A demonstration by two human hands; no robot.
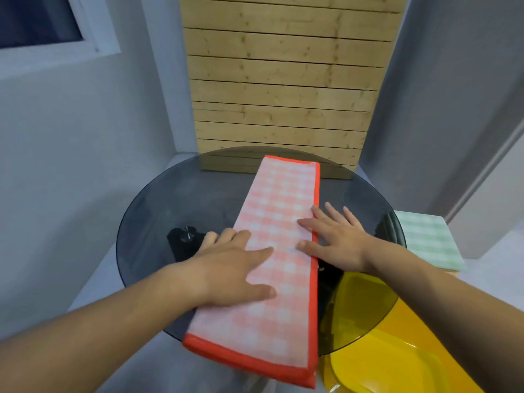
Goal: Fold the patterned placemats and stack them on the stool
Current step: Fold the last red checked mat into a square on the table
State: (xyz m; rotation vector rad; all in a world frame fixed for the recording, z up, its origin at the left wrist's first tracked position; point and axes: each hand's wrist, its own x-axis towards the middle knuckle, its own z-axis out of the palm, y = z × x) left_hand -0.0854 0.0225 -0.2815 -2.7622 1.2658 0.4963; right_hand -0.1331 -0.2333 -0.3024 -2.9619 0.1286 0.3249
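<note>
Placemat: long folded pink-checked cloth placemat with orange border (279, 251), under both hands on round smoked-glass table (158, 199).
Left hand (229, 265): flat, pressing.
Right hand (334, 236): flat, fingers spread, on orange edge.
Right of right hand: folded green-checked placemat (428, 239).

left hand (235, 268): bare, short nails | right hand (337, 239): bare, short nails | left forearm (99, 330): bare to frame edge | right forearm (453, 302): bare to frame edge
</note>
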